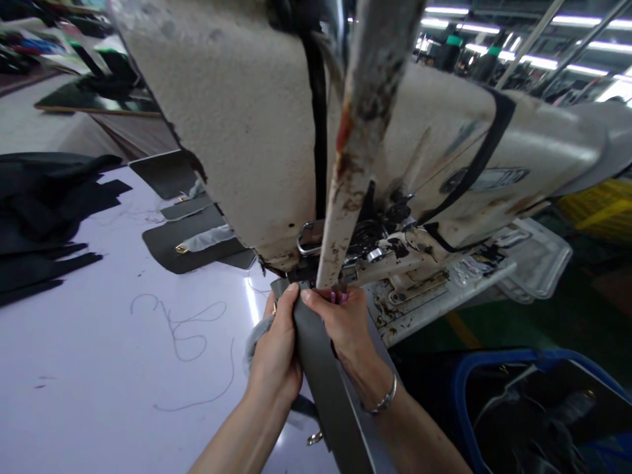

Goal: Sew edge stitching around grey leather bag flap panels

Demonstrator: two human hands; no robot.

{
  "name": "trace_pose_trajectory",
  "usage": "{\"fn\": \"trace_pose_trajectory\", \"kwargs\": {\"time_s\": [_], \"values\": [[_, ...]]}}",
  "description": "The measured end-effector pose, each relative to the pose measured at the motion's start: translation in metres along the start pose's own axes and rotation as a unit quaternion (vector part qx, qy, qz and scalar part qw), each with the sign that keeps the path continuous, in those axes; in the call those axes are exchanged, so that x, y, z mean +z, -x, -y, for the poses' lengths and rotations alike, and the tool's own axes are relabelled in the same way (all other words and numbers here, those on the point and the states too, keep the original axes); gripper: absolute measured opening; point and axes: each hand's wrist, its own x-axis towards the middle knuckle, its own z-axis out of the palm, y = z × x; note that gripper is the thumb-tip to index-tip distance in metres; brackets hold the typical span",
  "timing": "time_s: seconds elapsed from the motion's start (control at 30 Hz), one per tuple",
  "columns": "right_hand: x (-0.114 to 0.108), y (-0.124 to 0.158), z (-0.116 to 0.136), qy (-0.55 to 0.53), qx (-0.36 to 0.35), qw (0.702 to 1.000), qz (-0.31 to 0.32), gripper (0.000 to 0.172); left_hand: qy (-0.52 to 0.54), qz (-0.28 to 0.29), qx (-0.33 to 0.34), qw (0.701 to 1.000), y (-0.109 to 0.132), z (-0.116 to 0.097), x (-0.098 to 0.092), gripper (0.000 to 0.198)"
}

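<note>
Pinching left hand (276, 342): thumb on the face of the strip (323, 375), fingers behind it, just in front of the machine (247, 131).
Strip: grey, upper end at the machine's base, length running away from it between the forearms.
Right hand (343, 313): thumb tip on the strip near the machine, fingers curled beside; cannot tell whether they close on it.
Clasp (315, 437): beside the strip, well apart from the machine.
Grey pieces (162, 247): on the table (99, 355), left of the machine.
Black cloth (44, 210): farther left of the machine.
Bin (459, 388): blue-rimmed, right of the machine and lower.
</note>
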Motion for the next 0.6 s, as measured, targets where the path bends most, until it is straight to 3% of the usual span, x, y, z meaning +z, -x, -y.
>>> {"fn": "trace_pose_trajectory", "kwargs": {"time_s": [0.6], "values": [[-0.002, -0.004, -0.001, 0.050, -0.007, 0.999, 0.010, 0.015, 0.028, -0.004, 0.028, 0.999, -0.015, -0.006, 0.004, 0.041]]}}
